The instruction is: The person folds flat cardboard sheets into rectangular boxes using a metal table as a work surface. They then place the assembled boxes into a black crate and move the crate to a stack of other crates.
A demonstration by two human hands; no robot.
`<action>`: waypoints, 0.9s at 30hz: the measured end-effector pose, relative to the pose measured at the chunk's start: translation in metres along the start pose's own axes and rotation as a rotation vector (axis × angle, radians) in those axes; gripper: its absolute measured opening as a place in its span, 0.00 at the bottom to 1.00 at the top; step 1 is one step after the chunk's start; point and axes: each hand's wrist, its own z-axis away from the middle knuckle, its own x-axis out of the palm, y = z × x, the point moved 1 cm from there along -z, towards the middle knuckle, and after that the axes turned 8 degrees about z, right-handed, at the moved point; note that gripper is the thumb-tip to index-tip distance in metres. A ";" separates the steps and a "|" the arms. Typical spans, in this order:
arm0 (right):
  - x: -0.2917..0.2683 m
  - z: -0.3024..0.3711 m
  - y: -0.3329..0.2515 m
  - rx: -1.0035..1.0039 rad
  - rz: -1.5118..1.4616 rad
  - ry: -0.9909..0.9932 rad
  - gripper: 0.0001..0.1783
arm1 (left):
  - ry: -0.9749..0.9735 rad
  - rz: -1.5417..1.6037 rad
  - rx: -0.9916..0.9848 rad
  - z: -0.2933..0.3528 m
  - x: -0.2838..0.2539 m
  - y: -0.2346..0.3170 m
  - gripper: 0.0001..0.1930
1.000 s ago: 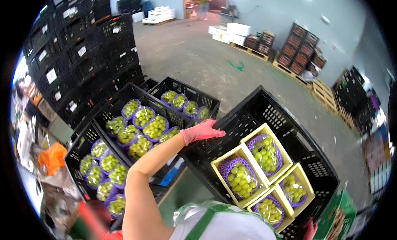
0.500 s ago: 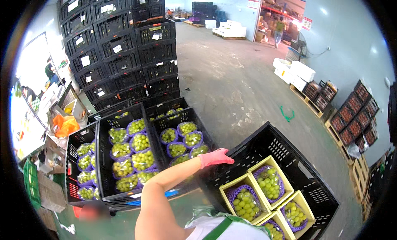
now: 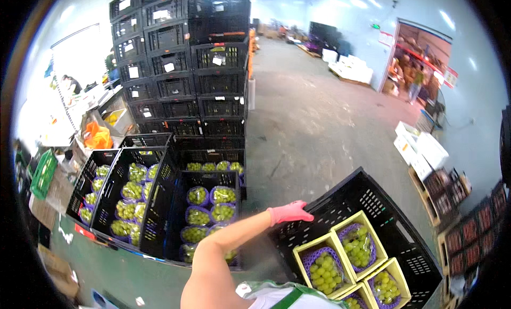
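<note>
My left hand (image 3: 290, 212), in a pink glove, grips the left edge of a black plastic crate (image 3: 391, 218), its fingers closed at the rim. Inside that crate stand several pale yellow boxes (image 3: 367, 220), each with a bunch of green grapes (image 3: 325, 271) in clear wrap and purple foam netting. The crate sits tilted in view, close against my body on the right. My right hand is out of view. To the left of my arm, another black crate (image 3: 174, 224) holds netted bunches of green grapes (image 3: 198, 217).
More grape-filled crates (image 3: 139, 245) stand at left, before a tall stack of black crates (image 3: 173, 88). A green crate (image 3: 43, 174) and an orange bag (image 3: 97, 136) lie far left. At right are white foam boxes (image 3: 428, 148) and dark crates (image 3: 471, 237) on pallets. Someone (image 3: 417, 82) is in the doorway.
My view has swung left, so the stack and doorway sit farther right in the picture. My left hand keeps its grip on the crate, which travels with me, away from the other grape crates.
</note>
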 end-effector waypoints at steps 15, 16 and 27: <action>0.327 -0.399 -0.339 -0.442 0.186 -0.673 0.15 | 0.683 0.358 -0.297 -0.110 -0.095 -0.021 0.33; 0.358 -0.417 -0.359 -0.445 0.101 -0.712 0.14 | 0.726 0.381 -0.304 -0.117 -0.110 -0.006 0.31; 0.647 -0.541 -0.557 -0.656 0.050 -1.064 0.02 | 1.161 0.678 -0.177 -0.177 -0.211 -0.010 0.16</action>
